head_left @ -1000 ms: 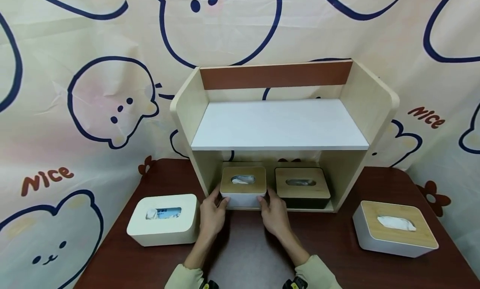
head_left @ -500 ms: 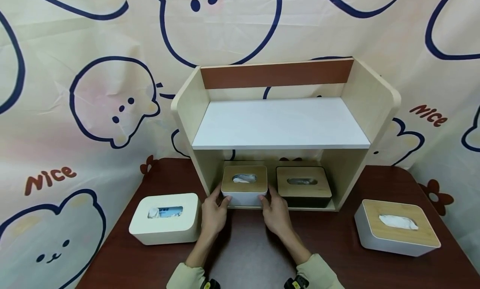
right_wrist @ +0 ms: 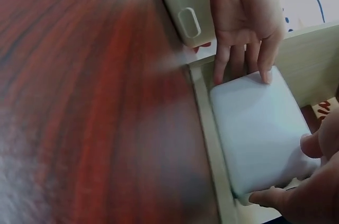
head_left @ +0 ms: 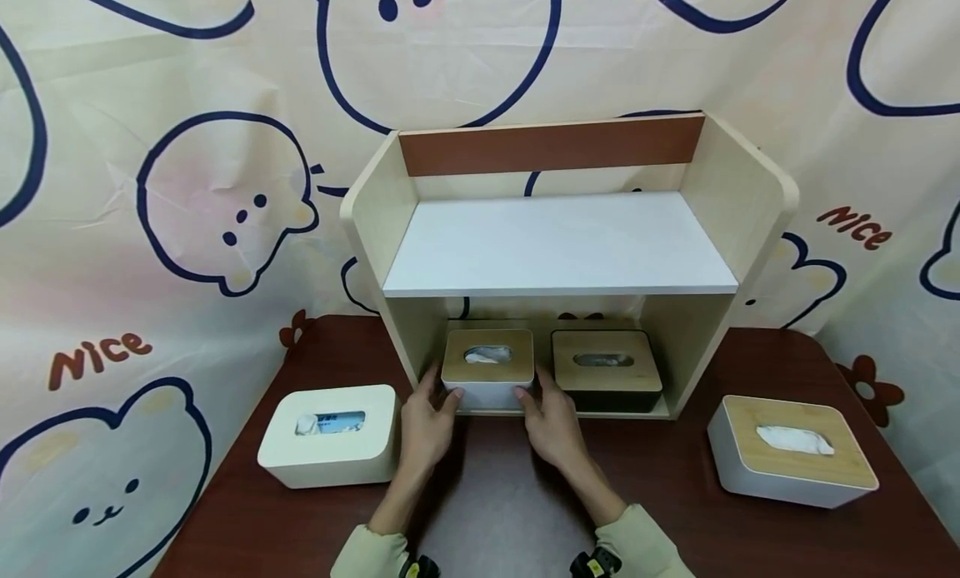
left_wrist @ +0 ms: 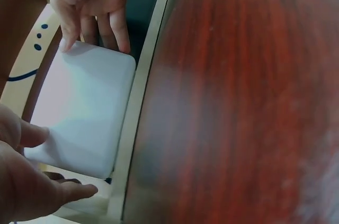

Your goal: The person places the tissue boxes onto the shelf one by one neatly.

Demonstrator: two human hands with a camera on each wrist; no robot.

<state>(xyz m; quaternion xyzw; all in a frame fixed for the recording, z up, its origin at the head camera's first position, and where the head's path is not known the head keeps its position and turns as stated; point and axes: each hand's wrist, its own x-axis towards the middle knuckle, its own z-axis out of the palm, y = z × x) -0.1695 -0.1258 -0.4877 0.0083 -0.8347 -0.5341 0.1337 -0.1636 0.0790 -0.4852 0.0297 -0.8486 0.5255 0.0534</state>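
Observation:
A small white tissue box with a wooden lid (head_left: 487, 366) stands in the left half of the wooden shelf's (head_left: 555, 253) lower bay, at its front edge. My left hand (head_left: 435, 403) flanks its left front corner, thumb along the side and straight fingertips on the front. My right hand (head_left: 538, 403) does the same at the right front corner. In the left wrist view the box's white face (left_wrist: 82, 113) lies between my left hand (left_wrist: 32, 181) and right hand (left_wrist: 95, 7). The right wrist view shows the box (right_wrist: 262, 128) with straight fingers of my left hand (right_wrist: 246, 23) touching its edge.
A black tissue box with a wooden lid (head_left: 606, 370) sits next to it in the same bay. A white tissue box (head_left: 330, 436) lies on the dark red table (head_left: 495, 511) at left, a white wooden-lidded one (head_left: 795, 453) at right. The white upper shelf board (head_left: 558, 245) is bare.
The small box and both hands have shifted very slightly deeper toward the shelf; otherwise the hands keep the same hold on the box's corners.

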